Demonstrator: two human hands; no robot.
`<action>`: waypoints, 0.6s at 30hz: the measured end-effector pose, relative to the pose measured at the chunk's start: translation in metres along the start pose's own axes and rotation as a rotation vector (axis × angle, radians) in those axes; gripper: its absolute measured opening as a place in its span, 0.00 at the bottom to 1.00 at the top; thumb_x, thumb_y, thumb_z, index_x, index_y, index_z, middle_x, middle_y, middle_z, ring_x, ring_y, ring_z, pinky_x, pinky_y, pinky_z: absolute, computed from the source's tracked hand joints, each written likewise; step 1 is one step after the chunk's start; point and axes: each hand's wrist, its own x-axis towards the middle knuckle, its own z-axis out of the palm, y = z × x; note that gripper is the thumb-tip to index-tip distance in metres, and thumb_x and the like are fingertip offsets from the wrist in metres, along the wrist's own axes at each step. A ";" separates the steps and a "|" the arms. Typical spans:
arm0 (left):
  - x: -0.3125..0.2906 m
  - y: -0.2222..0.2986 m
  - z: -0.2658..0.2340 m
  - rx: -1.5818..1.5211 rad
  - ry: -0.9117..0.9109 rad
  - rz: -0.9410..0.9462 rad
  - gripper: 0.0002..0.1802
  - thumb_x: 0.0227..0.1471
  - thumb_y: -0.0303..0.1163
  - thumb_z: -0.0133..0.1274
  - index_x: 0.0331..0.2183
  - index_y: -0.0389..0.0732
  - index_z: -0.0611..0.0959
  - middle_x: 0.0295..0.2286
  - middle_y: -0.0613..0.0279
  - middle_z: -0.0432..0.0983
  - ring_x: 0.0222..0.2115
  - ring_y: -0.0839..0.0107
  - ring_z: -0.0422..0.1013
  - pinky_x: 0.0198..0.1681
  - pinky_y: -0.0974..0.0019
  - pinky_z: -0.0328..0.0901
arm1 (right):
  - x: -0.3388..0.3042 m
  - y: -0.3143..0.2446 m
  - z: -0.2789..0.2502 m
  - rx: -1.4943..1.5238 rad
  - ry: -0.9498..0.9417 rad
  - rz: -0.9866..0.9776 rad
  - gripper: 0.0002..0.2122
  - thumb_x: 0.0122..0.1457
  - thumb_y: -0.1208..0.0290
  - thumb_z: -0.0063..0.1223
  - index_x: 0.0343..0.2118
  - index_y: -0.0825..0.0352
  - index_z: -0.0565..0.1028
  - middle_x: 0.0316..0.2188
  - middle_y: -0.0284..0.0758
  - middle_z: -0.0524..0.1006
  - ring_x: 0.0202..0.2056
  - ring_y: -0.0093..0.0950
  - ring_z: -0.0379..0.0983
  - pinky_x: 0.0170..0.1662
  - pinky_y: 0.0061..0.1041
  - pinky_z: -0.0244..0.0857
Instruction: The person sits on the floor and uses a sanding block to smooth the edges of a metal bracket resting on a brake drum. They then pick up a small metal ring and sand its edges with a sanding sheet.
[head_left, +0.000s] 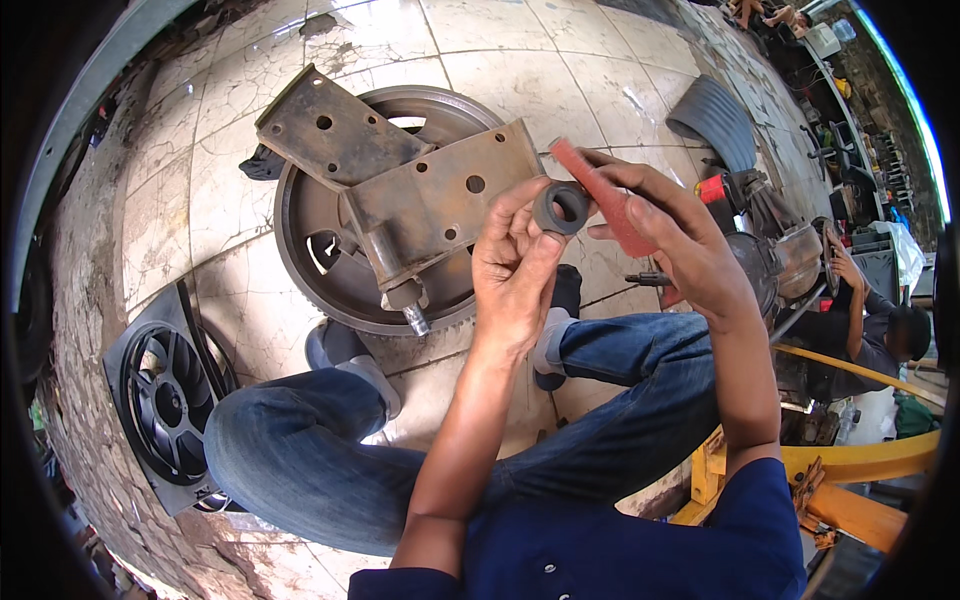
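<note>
Pinched between the thumb and fingers of my left hand [515, 270] is a dark grey ring-shaped bushing [548, 212], its round hole facing me. Right beside it, my right hand [690, 235] grips a folded strip of red sandpaper [610, 200]. The strip's edge lies close to the bushing; whether they touch I cannot tell. Beyond my left hand, a rusty steel bracket with holes [425, 200] and a second rusty plate [335, 125] rest on a large toothed flywheel [300, 260]. A short metal shaft [415, 315] sticks out from the bracket toward me.
A black cooling fan in a frame [165, 395] lies left of my knee. To the right are a greasy mechanical assembly [765, 255], a curved dark ribbed sheet [715, 120] and a yellow metal frame [850, 460]. Another person [870, 320] works at the far right. The floor tiles [500, 80] are cracked.
</note>
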 end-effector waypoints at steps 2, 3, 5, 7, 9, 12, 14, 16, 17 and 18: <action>0.002 0.002 -0.001 0.011 -0.016 0.010 0.22 0.58 0.33 0.55 0.53 0.43 0.72 0.48 0.57 0.72 0.52 0.60 0.69 0.60 0.43 0.59 | 0.002 0.002 -0.003 -0.105 0.051 -0.039 0.14 0.65 0.69 0.46 0.50 0.70 0.73 0.55 0.38 0.70 0.50 0.23 0.69 0.52 0.22 0.62; 0.003 0.002 0.000 0.010 -0.006 0.006 0.23 0.57 0.30 0.55 0.54 0.41 0.71 0.48 0.56 0.72 0.51 0.64 0.69 0.58 0.51 0.60 | 0.002 0.004 -0.004 -0.158 0.077 -0.058 0.13 0.65 0.70 0.47 0.49 0.70 0.74 0.54 0.37 0.71 0.49 0.22 0.70 0.51 0.21 0.64; 0.003 0.003 0.004 0.006 0.014 -0.002 0.24 0.56 0.24 0.55 0.54 0.35 0.69 0.48 0.55 0.71 0.50 0.71 0.68 0.54 0.67 0.61 | 0.003 -0.001 0.000 -0.208 0.158 -0.052 0.13 0.63 0.73 0.49 0.49 0.69 0.74 0.52 0.36 0.73 0.48 0.21 0.70 0.49 0.21 0.65; 0.001 0.002 0.003 0.073 0.022 -0.015 0.24 0.56 0.21 0.54 0.54 0.35 0.68 0.49 0.55 0.71 0.50 0.72 0.68 0.53 0.69 0.62 | 0.002 -0.004 0.009 -0.294 0.217 -0.130 0.12 0.62 0.75 0.51 0.48 0.68 0.75 0.50 0.36 0.74 0.48 0.22 0.71 0.47 0.21 0.66; -0.001 0.003 0.005 0.111 0.042 -0.015 0.25 0.55 0.18 0.52 0.54 0.35 0.68 0.49 0.55 0.71 0.49 0.73 0.68 0.51 0.70 0.62 | 0.001 -0.006 0.021 -0.422 0.256 -0.292 0.13 0.61 0.76 0.52 0.48 0.67 0.75 0.48 0.36 0.75 0.47 0.23 0.72 0.46 0.20 0.66; 0.001 0.006 0.010 0.147 0.018 0.035 0.26 0.54 0.12 0.49 0.54 0.34 0.67 0.48 0.55 0.72 0.47 0.76 0.69 0.46 0.75 0.64 | 0.002 0.000 0.021 -0.528 0.283 -0.442 0.20 0.56 0.78 0.57 0.53 0.65 0.72 0.49 0.39 0.74 0.47 0.28 0.73 0.46 0.23 0.67; 0.000 0.008 0.013 0.179 0.016 0.052 0.25 0.54 0.12 0.49 0.54 0.34 0.67 0.47 0.55 0.73 0.46 0.76 0.70 0.46 0.75 0.64 | 0.002 0.002 0.024 -0.517 0.306 -0.458 0.22 0.55 0.78 0.58 0.55 0.65 0.71 0.49 0.40 0.74 0.47 0.30 0.73 0.46 0.24 0.67; 0.000 0.009 0.016 0.208 0.024 0.065 0.25 0.54 0.12 0.49 0.54 0.34 0.67 0.47 0.54 0.73 0.46 0.76 0.70 0.45 0.75 0.64 | 0.003 0.003 0.026 -0.519 0.313 -0.450 0.24 0.54 0.78 0.59 0.56 0.65 0.69 0.47 0.40 0.74 0.47 0.30 0.73 0.45 0.25 0.68; 0.001 0.008 0.017 0.220 0.033 0.068 0.25 0.54 0.12 0.49 0.54 0.34 0.67 0.47 0.54 0.73 0.46 0.76 0.70 0.45 0.75 0.64 | 0.003 0.003 0.027 -0.530 0.315 -0.446 0.24 0.54 0.78 0.59 0.56 0.65 0.70 0.46 0.40 0.74 0.46 0.31 0.73 0.45 0.26 0.68; 0.002 0.008 0.018 0.233 0.043 0.073 0.25 0.54 0.12 0.49 0.53 0.34 0.67 0.46 0.54 0.73 0.46 0.75 0.70 0.45 0.75 0.64 | 0.003 0.003 0.029 -0.540 0.314 -0.441 0.23 0.54 0.78 0.59 0.55 0.65 0.70 0.45 0.40 0.74 0.45 0.31 0.73 0.45 0.26 0.68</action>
